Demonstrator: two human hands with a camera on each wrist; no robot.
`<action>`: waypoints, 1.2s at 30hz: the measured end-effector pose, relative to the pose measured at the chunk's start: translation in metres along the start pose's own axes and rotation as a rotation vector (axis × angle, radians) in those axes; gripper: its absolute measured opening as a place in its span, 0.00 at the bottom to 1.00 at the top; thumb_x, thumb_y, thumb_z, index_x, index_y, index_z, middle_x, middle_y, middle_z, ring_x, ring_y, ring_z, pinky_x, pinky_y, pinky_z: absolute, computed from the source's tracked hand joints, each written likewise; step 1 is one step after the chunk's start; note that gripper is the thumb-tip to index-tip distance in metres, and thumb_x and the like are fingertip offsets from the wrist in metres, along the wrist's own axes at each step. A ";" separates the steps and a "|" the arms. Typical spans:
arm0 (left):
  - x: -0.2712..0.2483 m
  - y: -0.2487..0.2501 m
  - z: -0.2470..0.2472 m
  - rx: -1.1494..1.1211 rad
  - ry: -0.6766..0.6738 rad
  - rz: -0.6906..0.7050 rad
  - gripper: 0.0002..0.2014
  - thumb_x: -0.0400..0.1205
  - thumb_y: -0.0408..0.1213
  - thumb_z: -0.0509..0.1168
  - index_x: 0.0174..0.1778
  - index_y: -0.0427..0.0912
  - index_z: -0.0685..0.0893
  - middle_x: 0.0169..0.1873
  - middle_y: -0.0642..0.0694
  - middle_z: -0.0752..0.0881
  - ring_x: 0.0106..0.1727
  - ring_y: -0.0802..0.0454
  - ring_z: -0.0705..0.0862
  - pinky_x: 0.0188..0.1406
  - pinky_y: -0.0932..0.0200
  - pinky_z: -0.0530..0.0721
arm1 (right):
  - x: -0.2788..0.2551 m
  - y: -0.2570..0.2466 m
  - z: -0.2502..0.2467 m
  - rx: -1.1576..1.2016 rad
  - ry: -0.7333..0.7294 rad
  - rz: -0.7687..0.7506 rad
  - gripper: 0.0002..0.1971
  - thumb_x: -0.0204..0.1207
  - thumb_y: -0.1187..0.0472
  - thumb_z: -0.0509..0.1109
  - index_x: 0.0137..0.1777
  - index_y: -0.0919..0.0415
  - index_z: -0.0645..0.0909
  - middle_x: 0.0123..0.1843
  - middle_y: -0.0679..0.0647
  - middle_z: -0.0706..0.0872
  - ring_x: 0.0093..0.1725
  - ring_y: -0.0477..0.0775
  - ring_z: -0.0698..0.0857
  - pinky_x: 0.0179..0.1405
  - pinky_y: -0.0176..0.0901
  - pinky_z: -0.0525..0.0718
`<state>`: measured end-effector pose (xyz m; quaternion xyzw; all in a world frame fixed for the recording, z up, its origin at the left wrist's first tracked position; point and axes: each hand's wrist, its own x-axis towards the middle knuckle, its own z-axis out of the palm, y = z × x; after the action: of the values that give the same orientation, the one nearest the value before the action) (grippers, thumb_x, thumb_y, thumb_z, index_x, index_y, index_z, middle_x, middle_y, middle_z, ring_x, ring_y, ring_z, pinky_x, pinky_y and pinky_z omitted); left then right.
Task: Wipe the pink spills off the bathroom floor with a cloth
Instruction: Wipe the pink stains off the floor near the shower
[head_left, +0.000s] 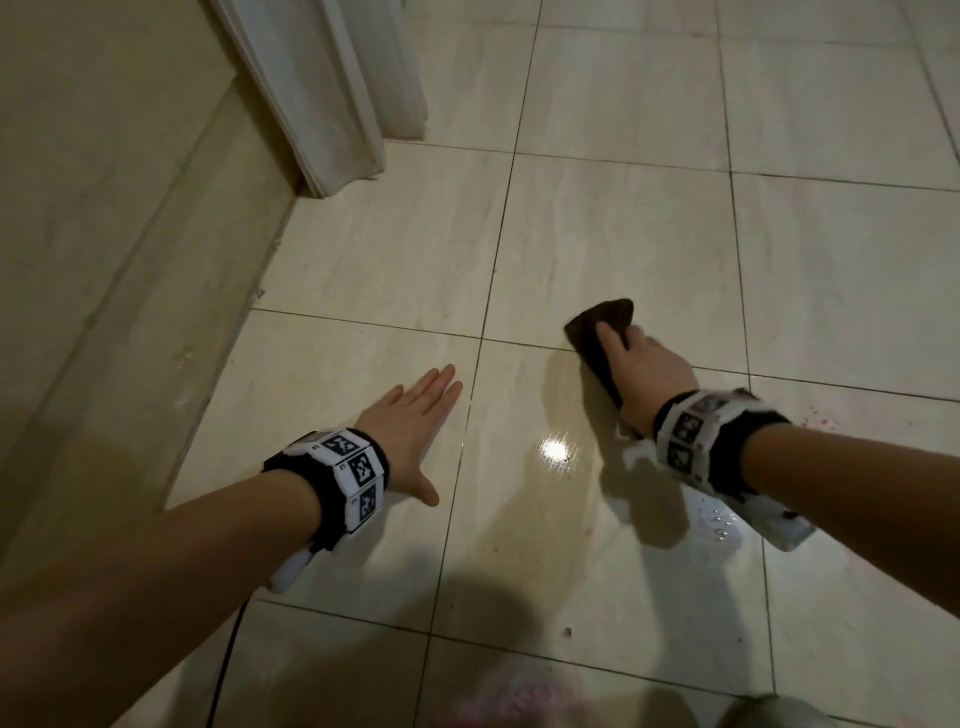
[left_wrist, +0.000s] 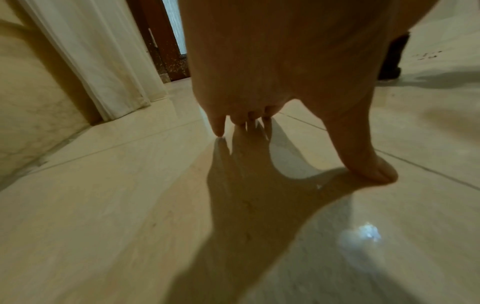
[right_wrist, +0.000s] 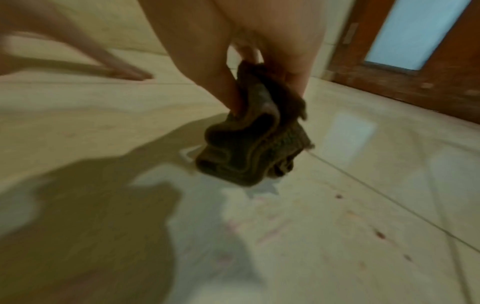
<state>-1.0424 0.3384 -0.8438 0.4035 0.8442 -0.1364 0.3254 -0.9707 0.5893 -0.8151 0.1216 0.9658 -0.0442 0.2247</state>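
**Dark cloth gripped over the wet tiled floor**

While the left hand (head_left: 410, 415) stretches out flat above the floor (head_left: 363, 249), its fingers (left_wrist: 218, 127) straight and close together with the thumb spread to the side, the right hand (head_left: 649, 369) grips a dark cloth (head_left: 597, 332). The right fingers (right_wrist: 221, 82) and thumb curl round the bunched cloth, which hangs folded below the hand in the right wrist view, its lower edge at or just above a wet patch; whether it touches the tile cannot be told. The cloth sits to the right of the left hand and a little farther away, near a grout line. Faint pink spills (right_wrist: 272, 232) smear the tile nearer than the cloth, with a few darker specks (right_wrist: 379, 234) to the right of them. More pink speckles (head_left: 821, 421) lie just beyond the right wrist. A bright reflection (head_left: 555, 449) shines on the wet floor between the two wrists. A white door frame (head_left: 322, 93) stands at the far left against the beige wall (head_left: 104, 156).
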 end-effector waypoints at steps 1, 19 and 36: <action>0.000 0.000 0.000 -0.003 -0.007 -0.003 0.65 0.68 0.62 0.73 0.80 0.43 0.28 0.79 0.46 0.26 0.82 0.51 0.32 0.81 0.52 0.41 | -0.009 -0.008 0.005 -0.020 -0.009 -0.060 0.39 0.75 0.65 0.66 0.81 0.58 0.49 0.70 0.63 0.68 0.64 0.63 0.75 0.54 0.52 0.79; 0.026 0.028 -0.022 0.017 0.075 0.051 0.65 0.68 0.58 0.75 0.81 0.40 0.31 0.80 0.44 0.28 0.82 0.47 0.32 0.81 0.48 0.41 | -0.066 -0.022 0.035 0.072 0.084 -0.223 0.44 0.65 0.61 0.78 0.80 0.53 0.61 0.58 0.59 0.78 0.50 0.60 0.81 0.43 0.50 0.85; 0.033 0.056 -0.038 0.230 -0.067 0.002 0.64 0.69 0.57 0.75 0.81 0.34 0.33 0.81 0.39 0.33 0.83 0.44 0.39 0.81 0.46 0.48 | -0.117 -0.068 0.064 -0.025 -0.180 -0.420 0.24 0.75 0.57 0.67 0.71 0.58 0.72 0.57 0.63 0.79 0.45 0.62 0.81 0.31 0.50 0.83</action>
<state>-1.0314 0.4121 -0.8347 0.4344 0.8112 -0.2454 0.3052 -0.8589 0.4893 -0.8185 -0.0892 0.9465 -0.0887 0.2972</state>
